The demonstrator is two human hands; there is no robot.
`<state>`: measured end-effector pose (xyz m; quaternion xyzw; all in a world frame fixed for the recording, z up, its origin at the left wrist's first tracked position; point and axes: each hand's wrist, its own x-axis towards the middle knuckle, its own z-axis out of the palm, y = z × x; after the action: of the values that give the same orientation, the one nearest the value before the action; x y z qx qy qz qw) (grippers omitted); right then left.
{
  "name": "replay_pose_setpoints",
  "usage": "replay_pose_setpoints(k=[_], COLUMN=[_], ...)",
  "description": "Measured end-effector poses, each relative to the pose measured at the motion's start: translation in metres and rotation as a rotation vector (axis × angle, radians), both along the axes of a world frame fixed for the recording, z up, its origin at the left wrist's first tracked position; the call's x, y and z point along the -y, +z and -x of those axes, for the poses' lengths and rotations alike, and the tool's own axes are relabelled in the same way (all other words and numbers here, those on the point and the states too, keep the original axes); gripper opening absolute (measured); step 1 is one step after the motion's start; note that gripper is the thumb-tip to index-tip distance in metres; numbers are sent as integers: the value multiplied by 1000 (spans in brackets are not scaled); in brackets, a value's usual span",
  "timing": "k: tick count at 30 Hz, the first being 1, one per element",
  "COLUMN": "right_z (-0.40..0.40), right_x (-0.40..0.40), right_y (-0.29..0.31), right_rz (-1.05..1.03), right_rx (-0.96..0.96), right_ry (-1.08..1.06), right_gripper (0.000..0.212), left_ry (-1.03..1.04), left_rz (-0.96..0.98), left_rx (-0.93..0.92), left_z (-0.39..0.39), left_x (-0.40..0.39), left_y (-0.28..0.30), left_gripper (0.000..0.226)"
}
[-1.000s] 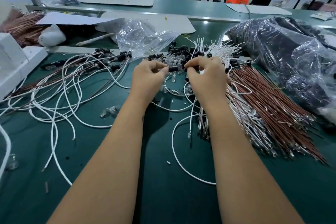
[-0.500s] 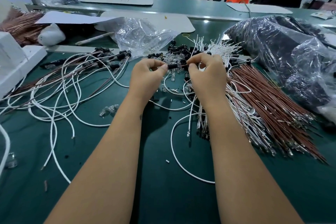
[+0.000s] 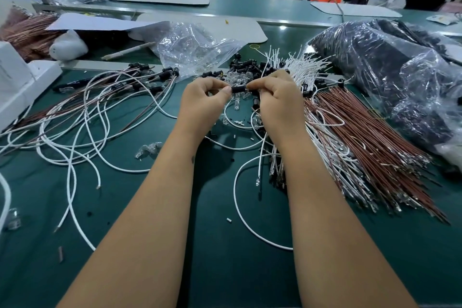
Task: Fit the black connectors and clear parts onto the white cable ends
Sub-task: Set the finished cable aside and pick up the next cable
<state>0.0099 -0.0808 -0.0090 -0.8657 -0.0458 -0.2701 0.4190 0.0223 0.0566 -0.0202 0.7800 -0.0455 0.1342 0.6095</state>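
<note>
Head view: at a green worktable, a person's left hand and right hand meet over a heap of small parts, together pinching a black connector between thumb and fingertips, the left hand on its left end and the right hand on its right. The connector is held level, just above the loose pile of black connectors and the clear parts scattered among them. A white cable loops across the table from below the right hand toward the near edge; whether its end is already in the connector cannot be told. To the right of the held connector lies a thick bundle of white cable ends, fanned out, with a sheaf of brown wires beside it and a dark plastic bag farther right. To the connector's left sprawl tangled cables already capped in black, and behind it a crumpled clear bag.
</note>
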Motion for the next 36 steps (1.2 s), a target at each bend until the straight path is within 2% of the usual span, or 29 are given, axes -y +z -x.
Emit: replay_pose_setpoints(k=[7, 11, 15, 20, 24, 25, 27, 30, 32, 34, 36], right_z=[4, 5, 5, 7, 6, 5, 5, 4, 4, 4, 4], right_x=[0, -1, 3, -2, -6, -5, -1, 8, 10, 5, -1], right_y=[0, -3, -4, -3, -3, -3, -3, -2, -3, -4, -4], right_rz=[82, 143, 129, 158, 275, 307, 367, 351, 352, 364, 362], right_rx=[129, 120, 68, 81, 80, 84, 95, 71, 43, 27, 18], right_ry=[25, 56, 58, 76, 102, 74, -26, -150, -160, -119, -53], right_gripper=[36, 37, 39, 32, 17, 15, 15, 17, 19, 19, 18], left_ry=[26, -9, -2, 49, 44, 66, 235, 600, 678, 600, 405], left_rz=[-17, -78, -170, -231, -320, -379, -531, -619, -668, -720, -718], left_rx=[66, 105, 151, 249, 324, 345, 368, 209, 149, 216, 360], left_z=[1, 4, 4, 5, 6, 6, 4, 4, 6, 8, 10], left_x=[0, 1, 0, 1, -1, -2, -7, -20, -23, -17, -5], left_y=[1, 2, 1, -1, -1, 0, -1, -1, -1, 0, 2], left_gripper=[12, 4, 11, 13, 11, 11, 10, 15, 21, 29, 32])
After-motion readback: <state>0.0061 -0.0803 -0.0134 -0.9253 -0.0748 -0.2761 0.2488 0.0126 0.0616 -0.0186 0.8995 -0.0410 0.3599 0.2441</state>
